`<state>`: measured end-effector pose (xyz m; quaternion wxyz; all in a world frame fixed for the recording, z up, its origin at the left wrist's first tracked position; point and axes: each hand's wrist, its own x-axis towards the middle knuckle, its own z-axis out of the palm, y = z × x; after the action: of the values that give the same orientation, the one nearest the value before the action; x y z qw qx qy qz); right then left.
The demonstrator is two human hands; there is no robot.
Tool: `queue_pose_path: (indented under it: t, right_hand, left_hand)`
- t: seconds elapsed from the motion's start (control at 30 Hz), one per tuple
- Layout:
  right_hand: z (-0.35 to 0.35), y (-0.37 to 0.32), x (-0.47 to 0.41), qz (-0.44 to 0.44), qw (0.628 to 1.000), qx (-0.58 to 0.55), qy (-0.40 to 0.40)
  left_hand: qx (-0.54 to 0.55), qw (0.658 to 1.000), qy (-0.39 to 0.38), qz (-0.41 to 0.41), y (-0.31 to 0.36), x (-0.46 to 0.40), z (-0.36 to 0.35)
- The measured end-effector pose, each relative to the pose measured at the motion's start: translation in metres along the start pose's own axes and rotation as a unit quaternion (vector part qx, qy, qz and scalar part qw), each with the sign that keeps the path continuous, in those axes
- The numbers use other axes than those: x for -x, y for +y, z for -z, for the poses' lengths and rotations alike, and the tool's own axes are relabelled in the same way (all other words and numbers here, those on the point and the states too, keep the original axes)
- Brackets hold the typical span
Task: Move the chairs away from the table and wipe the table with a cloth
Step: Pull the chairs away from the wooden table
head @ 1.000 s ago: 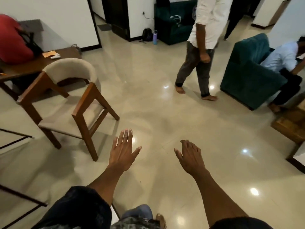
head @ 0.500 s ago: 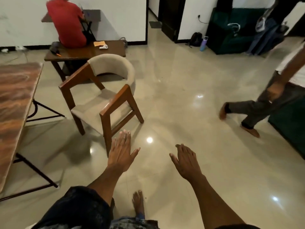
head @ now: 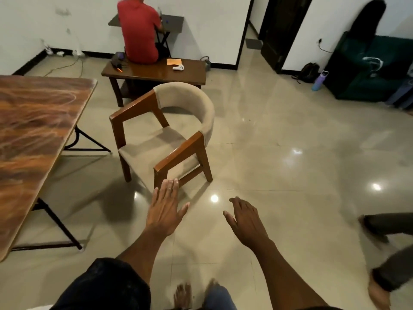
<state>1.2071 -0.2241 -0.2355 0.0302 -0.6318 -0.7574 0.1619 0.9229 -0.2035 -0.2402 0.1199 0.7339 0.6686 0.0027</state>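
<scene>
A wooden chair (head: 165, 139) with a beige padded seat and curved back stands on the tiled floor, apart from the long table (head: 33, 130) with a streaked brown top at the left. My left hand (head: 166, 209) hovers flat with straight fingers just in front of the chair's near front leg, holding nothing. My right hand (head: 245, 218) hangs in the air to the right with relaxed fingers, also holding nothing. No cloth is in view.
A low dark wooden table (head: 154, 72) stands behind the chair, with a person in a red shirt (head: 138, 32) seated on it. Another person's legs (head: 388, 249) cross at the right edge. A green sofa (head: 368, 66) and a purple bottle (head: 317, 80) stand far right.
The view has swung left: the long table has come into view and the chair now sits centre. The walking person has slid to the right edge. Both hands stay open and held out.
</scene>
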Motion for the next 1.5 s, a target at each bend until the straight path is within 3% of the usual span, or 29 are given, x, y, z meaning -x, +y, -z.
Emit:
queue_pose_path:
  t: [0.63,1.07,1.5]
  right_hand:
    - [0.055,0.037,-0.246,0.167,0.986,-0.002,-0.020]
    - [0.052,0.047,-0.371,0.213,0.976,-0.008,-0.048]
    - [0.112,0.036,-0.544,0.241,0.964,0.077,-0.077]
  left_hand:
    - [0.037,0.984,0.053,0.165,0.006,-0.131,0.017]
    - [0.023,0.973,0.011,0.230,-0.023,-0.223,-0.002]
    - [0.071,0.959,0.023,0.272,-0.054,-0.341,0.011]
